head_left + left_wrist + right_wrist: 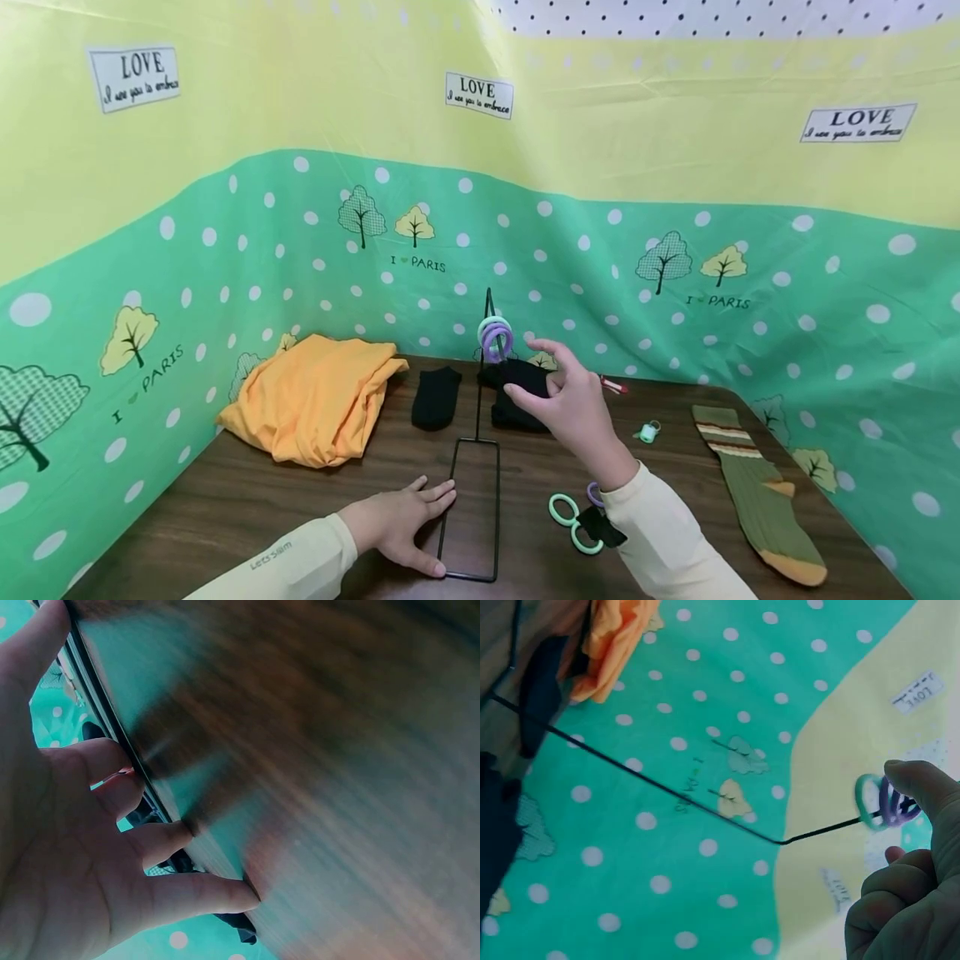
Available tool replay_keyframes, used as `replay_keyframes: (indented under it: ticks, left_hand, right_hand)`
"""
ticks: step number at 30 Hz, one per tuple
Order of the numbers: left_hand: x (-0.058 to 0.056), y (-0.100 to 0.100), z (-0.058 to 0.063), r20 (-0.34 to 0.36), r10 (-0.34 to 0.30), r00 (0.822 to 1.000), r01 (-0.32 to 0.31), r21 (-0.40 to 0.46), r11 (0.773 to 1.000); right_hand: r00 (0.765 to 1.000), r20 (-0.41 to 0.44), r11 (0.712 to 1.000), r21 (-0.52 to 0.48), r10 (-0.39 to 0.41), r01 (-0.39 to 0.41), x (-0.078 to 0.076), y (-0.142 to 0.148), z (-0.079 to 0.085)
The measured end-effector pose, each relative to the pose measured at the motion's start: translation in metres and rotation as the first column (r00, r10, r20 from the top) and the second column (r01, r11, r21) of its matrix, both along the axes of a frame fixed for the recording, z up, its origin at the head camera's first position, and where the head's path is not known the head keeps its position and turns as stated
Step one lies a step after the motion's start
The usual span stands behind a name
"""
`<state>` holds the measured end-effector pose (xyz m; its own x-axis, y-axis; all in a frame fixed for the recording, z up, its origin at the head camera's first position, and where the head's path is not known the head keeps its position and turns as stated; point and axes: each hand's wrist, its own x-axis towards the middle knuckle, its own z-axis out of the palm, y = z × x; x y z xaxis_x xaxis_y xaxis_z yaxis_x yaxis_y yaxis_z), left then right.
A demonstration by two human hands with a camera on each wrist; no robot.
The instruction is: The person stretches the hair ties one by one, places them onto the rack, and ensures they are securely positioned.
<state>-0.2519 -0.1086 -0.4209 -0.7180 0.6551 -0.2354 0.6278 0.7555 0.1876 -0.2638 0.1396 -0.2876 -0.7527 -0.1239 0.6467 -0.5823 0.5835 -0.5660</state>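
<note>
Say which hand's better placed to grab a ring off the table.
Right hand, likely: it looks empty and those rings lie on its side; the left hand rests at the stand's base.

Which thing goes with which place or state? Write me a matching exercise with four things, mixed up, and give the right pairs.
1. Orange cloth
2. Olive sock
3. Left hand
4. Black wire stand

A. Carries mint and purple rings
B. Bunched up on the table's left
C. Touches a wire base
D. Lies flat toward the table's right edge

Pairs: 1-B, 2-D, 3-C, 4-A
</note>
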Motion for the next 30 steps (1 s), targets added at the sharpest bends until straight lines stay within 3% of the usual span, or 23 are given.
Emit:
replay_keyframes:
  ticks: [7, 15, 23, 30]
  left_hand:
    - [0.000, 0.000, 0.000, -0.008, 0.001, 1.000, -0.001, 0.005, 1.000]
    - [0.000, 0.001, 0.000, -0.012, 0.010, 1.000, -0.010, -0.011, 1.000]
    - [0.000, 0.001, 0.000, 0.003, 0.011, 1.000, -0.011, -0.002, 1.000]
    - [-0.001, 0.001, 0.000, -0.003, 0.007, 1.000, -0.007, -0.003, 1.000]
  right_hand:
    - [0.987, 0.161, 0.998, -0.060, 0.001, 0.009, -0.002, 0.017, -0.019]
    - [0.943, 0.333, 0.993, -0.113, 0.001, 0.039, -0.003, 0.035, -0.042]
    - [0.886, 0.463, 0.983, -0.168, 0.009, 0.077, -0.002, 0.052, -0.065]
    - [0.820, 0.569, 0.961, -0.258, 0.066, 0.102, -0.003, 0.064, -0.087]
